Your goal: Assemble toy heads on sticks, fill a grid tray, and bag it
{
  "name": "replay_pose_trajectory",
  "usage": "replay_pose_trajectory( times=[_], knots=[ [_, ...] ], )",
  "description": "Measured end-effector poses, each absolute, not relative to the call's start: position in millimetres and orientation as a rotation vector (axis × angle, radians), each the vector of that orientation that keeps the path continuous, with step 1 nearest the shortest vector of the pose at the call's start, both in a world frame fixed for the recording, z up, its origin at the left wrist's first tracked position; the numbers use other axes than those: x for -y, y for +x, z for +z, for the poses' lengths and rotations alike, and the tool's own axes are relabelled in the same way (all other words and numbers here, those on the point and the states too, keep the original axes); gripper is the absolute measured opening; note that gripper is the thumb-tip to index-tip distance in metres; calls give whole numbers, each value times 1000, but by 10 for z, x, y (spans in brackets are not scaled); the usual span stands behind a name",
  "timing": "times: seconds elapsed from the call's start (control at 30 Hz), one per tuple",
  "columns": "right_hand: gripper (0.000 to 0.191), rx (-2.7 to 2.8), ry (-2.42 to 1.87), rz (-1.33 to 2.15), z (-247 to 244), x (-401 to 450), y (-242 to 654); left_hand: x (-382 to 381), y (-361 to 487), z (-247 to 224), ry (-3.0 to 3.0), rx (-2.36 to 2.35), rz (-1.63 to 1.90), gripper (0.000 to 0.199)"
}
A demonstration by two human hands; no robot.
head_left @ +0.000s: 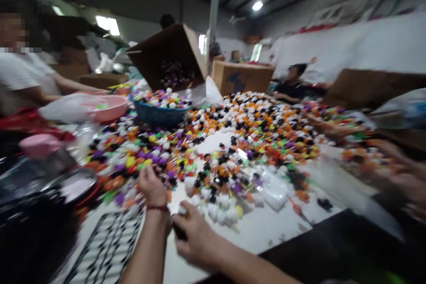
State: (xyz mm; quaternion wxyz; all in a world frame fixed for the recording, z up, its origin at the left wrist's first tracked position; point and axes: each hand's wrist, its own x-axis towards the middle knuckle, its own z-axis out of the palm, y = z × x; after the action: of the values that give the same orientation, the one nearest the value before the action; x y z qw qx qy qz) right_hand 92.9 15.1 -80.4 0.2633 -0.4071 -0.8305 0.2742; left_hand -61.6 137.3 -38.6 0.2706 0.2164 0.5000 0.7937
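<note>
My left hand (152, 184), with a dark red bead bracelet at its wrist, reaches to the near edge of a large pile of small colourful pieces (233, 168). Its fingers are curled in among them, and what they grip is hard to make out. Just to the right, my right hand (196, 235) is closed around a few small pieces (181, 222), one white and others dark. The pile mixes white, black, orange, purple, yellow and green bits, blurred by motion. A white tray with black bars (106, 248) lies beside my left forearm.
A blue basin (161, 115) heaped with pieces stands behind the pile, under a tilted cardboard box (196, 49). Left are a pink basin (111, 108) and a person in white (26, 75). Clear plastic bags (274, 188) lie on the white table (266, 230). Another person's hands work at right.
</note>
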Motion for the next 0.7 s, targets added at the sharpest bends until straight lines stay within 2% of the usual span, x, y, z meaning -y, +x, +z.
replay_pose_trajectory(
  times=[0.1, 0.2, 0.3, 0.4, 0.47, 0.6, 0.7],
  knots=[
    [51, 2367, -1160, 584, -830, -205, 912, -1259, -758, -364, 543, -1456, 2140, 43],
    [53, 2351, -1205, 524, -835, -370, 949, -992, -831, -412, 607, -1508, 2053, 43],
    [70, 2293, -1221, 583, -841, -536, 1035, -633, -775, -511, 754, -1547, 1852, 37],
    [95, 2231, -1247, 707, -906, -666, 1103, -312, -625, -680, 1034, -1658, 1496, 31],
    [102, 2184, -1236, 751, -981, -709, 1114, -164, -502, -800, 1183, -1690, 1309, 32],
    [85, 2159, -1095, 721, -1115, -638, 1063, -57, -295, -937, 1301, -1699, 1204, 39],
    [73, 2219, -1026, 690, -1143, -532, 998, -77, -238, -946, 1360, -1729, 1202, 31]
  ],
)
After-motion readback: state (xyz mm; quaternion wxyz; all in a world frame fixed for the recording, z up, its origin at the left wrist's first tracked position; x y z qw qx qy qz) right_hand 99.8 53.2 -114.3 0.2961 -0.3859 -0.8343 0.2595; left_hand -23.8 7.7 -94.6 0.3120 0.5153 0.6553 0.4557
